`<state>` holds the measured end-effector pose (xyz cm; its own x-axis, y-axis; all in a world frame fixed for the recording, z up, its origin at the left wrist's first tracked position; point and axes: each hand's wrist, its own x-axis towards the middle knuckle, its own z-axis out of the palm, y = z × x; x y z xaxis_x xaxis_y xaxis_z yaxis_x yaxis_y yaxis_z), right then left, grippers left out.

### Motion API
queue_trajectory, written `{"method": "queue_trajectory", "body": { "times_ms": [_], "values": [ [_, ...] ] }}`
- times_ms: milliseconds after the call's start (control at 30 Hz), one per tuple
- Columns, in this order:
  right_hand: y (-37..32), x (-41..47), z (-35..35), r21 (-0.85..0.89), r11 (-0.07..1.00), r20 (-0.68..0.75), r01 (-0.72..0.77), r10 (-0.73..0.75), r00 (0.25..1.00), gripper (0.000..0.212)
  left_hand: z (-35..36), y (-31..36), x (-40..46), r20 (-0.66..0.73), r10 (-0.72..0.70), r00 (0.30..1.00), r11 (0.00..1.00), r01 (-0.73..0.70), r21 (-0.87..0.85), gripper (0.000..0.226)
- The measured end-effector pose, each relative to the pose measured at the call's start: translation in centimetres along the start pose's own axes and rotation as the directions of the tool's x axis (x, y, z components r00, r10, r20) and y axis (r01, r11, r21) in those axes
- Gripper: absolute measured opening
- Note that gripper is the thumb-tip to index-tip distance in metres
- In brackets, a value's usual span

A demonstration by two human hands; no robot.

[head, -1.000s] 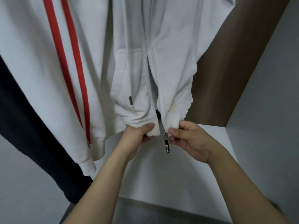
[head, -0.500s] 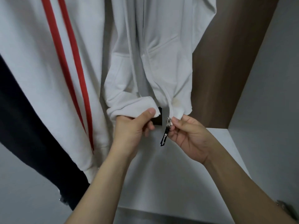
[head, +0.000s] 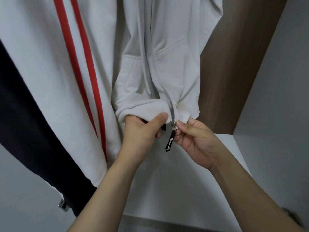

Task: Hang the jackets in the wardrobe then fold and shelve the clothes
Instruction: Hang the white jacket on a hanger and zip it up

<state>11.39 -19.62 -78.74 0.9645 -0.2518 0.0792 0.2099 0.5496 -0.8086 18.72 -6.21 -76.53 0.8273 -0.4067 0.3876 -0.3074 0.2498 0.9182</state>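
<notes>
The white hoodie [head: 167,56] hung in the wardrobe, just right of a striped jacket [head: 50,64] and in front of the brown back panel [head: 234,72], with its hem bunched low above the white shelf [head: 184,190]. The left hand [head: 142,131] gripped the hem left of the zip, thumb on top and fingers curled under the cloth. The right hand [head: 195,139] pinched the slider [head: 173,125] between thumb and forefinger, the black pull tab [head: 169,143] dangling below it. The fabric looked soft, thick and light (it sagged and creased wherever it was squeezed), so it would likely give no resistance of its own; the hem probably needed holding taut below the slider for the zip to run. The slider was small and metal, apt to slip from a pinch, and the tab seemed the surer hold. A dark garment [head: 25,131] hung left of the jacket.
</notes>
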Motion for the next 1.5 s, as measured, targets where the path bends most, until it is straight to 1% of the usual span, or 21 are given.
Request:
{"method": "queue_trajectory", "body": {
  "times_ms": [133, 400, 500, 600, 700, 800, 867, 900, 933, 967, 1000, 1067, 1100, 1133, 1233, 1333, 1367, 1433, 1500],
  "values": [
    [-0.1, 0.0, -0.2, 0.011, 1.000, -0.007, -0.001, 0.001, 1.000, 0.015, 0.2, -0.1, -0.1, 0.041, 0.003, 0.999, 1.000, -0.003, 0.009, 0.037],
    [-0.1, -0.1, 0.0, -0.019, 1.000, -0.010, -0.004, 0.004, 1.000, 0.015, 0.3, -0.3, 0.0, 0.024, 0.010, 1.000, 0.999, -0.011, 0.040, 0.037],
    [0.1, 0.2, 0.0, 0.012, 1.000, -0.041, 0.005, -0.005, 0.999, 0.019, 0.2, -0.5, -0.1, 0.069, 0.025, 0.997, 0.997, -0.030, 0.076, 0.033],
    [0.3, 0.4, -0.1, 0.005, 0.999, -0.087, 0.033, -0.033, 0.996, 0.015, 0.2, -0.7, -0.1, 0.117, 0.040, 0.992, 0.987, -0.057, 0.148, 0.039],
    [0.6, 0.5, -0.2, -0.016, 0.999, -0.113, 0.050, -0.052, 0.992, 0.014, 0.0, -0.9, 0.0, 0.137, 0.011, 0.991, 0.982, -0.036, 0.188, 0.040],
    [0.7, 0.4, -0.4, -0.056, 0.997, -0.116, 0.050, -0.057, 0.992, 0.015, -0.3, -1.0, 0.2, 0.133, -0.026, 0.991, 0.970, -0.007, 0.243, 0.036],
    [0.8, 0.4, -0.5, -0.096, 0.994, -0.129, 0.043, -0.056, 0.990, 0.013, -0.5, -1.0, 0.3, 0.128, -0.107, 0.986, 0.958, 0.067, 0.279, 0.029],
    [0.9, 0.4, -0.5, -0.115, 0.993, -0.136, 0.041, -0.057, 0.989, 0.010, -0.7, -0.8, 0.3, 0.139, -0.172, 0.975, 0.946, 0.124, 0.299, 0.024],
    [0.8, 0.5, -0.4, -0.130, 0.991, -0.143, 0.042, -0.060, 0.988, 0.009, -1.1, -0.5, 0.5, 0.155, -0.249, 0.956, 0.920, 0.183, 0.347, 0.020],
    [0.7, 0.6, -0.3, -0.143, 0.989, -0.151, 0.046, -0.068, 0.986, 0.010, -1.6, -0.1, 0.7, 0.168, -0.326, 0.930, 0.869, 0.225, 0.440, 0.021],
    [0.5, 0.7, -0.3, -0.154, 0.987, -0.159, 0.055, -0.080, 0.984, 0.012, -2.3, 0.6, 1.1, 0.168, -0.397, 0.903, 0.789, 0.242, 0.565, 0.027],
    [0.0, 1.0, -0.4, -0.178, 0.982, -0.187, 0.069, -0.102, 0.977, 0.016, -3.6, 2.3, 1.6, 0.132, -0.481, 0.867, 0.599, 0.215, 0.771, 0.040],
    [-0.1, 1.1, -0.5, -0.190, 0.979, -0.203, 0.070, -0.109, 0.973, 0.017, -4.0, 3.1, 1.6, 0.121, -0.483, 0.867, 0.536, 0.183, 0.824, 0.041],
    [-0.1, 1.1, -0.7, -0.203, 0.977, -0.214, 0.068, -0.112, 0.970, 0.018, -4.0, 3.7, 1.6, 0.132, -0.455, 0.881, 0.509, 0.135, 0.850, 0.041],
    [0.4, 1.2, -0.8, -0.229, 0.973, -0.225, 0.032, -0.085, 0.971, 0.017, -2.0, 3.8, 0.6, 0.223, -0.296, 0.929, 0.490, -0.052, 0.870, 0.037],
    [0.6, 1.3, -0.8, -0.236, 0.972, -0.234, -0.001, -0.056, 0.971, 0.034, -0.2, 2.0, 0.0, 0.189, -0.239, 0.952, 0.370, -0.091, 0.925, 0.045],
    [0.5, 1.3, -0.9, -0.239, 0.971, -0.231, -0.007, -0.050, 0.972, 0.035, 0.1, 1.3, 0.0, 0.183, -0.234, 0.955, 0.356, -0.091, 0.930, 0.046],
    [0.5, 1.3, -1.0, -0.249, 0.968, -0.219, -0.007, -0.049, 0.974, 0.027, 0.2, 0.4, 0.1, 0.206, -0.200, 0.958, 0.356, -0.124, 0.926, 0.039],
    [0.5, 1.3, -1.2, -0.256, 0.967, -0.205, -0.002, -0.053, 0.977, 0.023, 0.1, -0.2, 0.2, 0.270, -0.145, 0.952, 0.336, -0.210, 0.918, 0.029]
  ]
}}
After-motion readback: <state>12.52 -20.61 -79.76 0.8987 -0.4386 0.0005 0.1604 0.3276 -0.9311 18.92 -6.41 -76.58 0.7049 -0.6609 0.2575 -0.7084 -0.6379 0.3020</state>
